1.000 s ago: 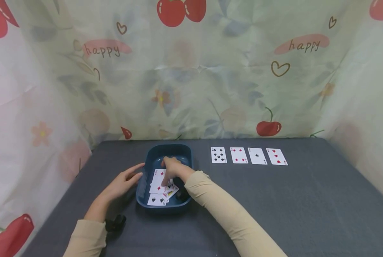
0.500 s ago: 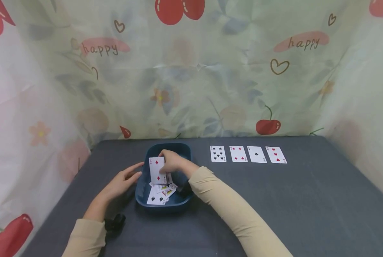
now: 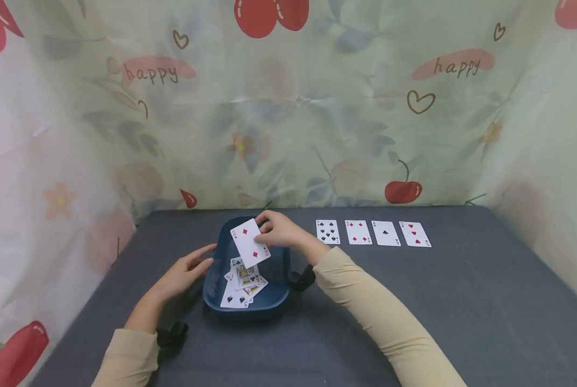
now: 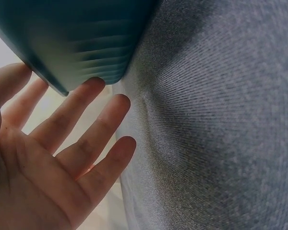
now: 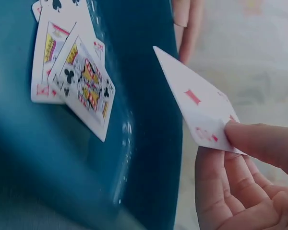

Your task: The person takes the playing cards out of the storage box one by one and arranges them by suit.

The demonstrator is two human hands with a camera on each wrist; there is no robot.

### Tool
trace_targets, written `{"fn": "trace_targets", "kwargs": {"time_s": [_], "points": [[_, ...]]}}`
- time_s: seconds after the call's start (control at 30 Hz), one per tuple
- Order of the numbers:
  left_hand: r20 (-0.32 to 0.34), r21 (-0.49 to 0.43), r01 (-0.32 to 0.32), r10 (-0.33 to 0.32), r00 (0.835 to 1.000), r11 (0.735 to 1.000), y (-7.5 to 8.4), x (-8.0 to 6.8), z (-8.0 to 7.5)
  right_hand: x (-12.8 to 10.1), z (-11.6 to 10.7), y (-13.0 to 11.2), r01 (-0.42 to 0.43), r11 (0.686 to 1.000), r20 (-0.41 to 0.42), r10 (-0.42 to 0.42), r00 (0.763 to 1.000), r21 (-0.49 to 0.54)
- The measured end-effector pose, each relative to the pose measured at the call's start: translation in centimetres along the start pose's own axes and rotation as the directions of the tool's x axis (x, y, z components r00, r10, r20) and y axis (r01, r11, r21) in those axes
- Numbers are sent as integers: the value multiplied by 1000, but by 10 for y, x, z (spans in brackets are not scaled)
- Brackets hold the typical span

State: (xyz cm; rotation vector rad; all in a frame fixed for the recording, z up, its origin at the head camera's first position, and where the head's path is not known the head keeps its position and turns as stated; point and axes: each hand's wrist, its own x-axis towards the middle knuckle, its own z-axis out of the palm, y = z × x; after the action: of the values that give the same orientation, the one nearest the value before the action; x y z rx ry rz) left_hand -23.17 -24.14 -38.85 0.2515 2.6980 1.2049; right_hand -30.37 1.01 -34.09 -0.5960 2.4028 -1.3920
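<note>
Between the thumb and fingers of my right hand point(image 3: 282, 230) is a two of diamonds playing card point(image 3: 250, 244), pinched by its edge and tilted above the blue basin point(image 3: 279, 301). Inside the basin lies a loose pile of cards; a king of clubs point(image 5: 89, 84) is on top, with a five of spades point(image 3: 234, 299) partly under it. My left hand point(image 3: 184, 277) has its fingers extended, touching the basin's left rim. In the left wrist view its fingers are spread beside the basin's outer wall point(image 4: 81, 48).
To the right of the basin, a row of face-up cards lies on the dark grey tablecloth point(image 3: 414, 306): a seven of spades point(image 3: 327, 232), a four of diamonds point(image 3: 358, 233), an ace of clubs point(image 3: 386, 234) and a three of hearts point(image 3: 415, 234). A patterned curtain point(image 3: 298, 129) hangs behind.
My right hand has lifted the two of diamonds off the pile and moved up and to the right, uncovering the king of clubs. The left hand has stayed at the rim.
</note>
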Motion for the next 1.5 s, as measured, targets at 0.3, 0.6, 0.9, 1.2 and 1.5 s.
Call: {"fn": "trace_targets", "kwargs": {"time_s": [0.3, 0.6, 0.9, 1.2, 1.5], "points": [[-13, 0, -7, 7, 1000, 1000, -1, 0, 1, -22, -26, 15, 9, 996, -50, -5, 999, 91], [-16, 3, 6, -6, 1000, 1000, 1, -1, 2, -51, -52, 40, 59, 988, -44, -53, 998, 141], [-21, 6, 8, -8, 1000, 1000, -1, -1, 3, -85, -84, 80, -8, 987, -131, 30, 991, 163], [-14, -1, 18, -18, 1000, 1000, 0, 0, 3, -116, -113, 116, -123, 988, -211, 140, 967, 90], [-14, -9, 17, -17, 1000, 1000, 0, -1, 3, -133, -126, 143, -213, 975, -233, 224, 946, 68]]}}
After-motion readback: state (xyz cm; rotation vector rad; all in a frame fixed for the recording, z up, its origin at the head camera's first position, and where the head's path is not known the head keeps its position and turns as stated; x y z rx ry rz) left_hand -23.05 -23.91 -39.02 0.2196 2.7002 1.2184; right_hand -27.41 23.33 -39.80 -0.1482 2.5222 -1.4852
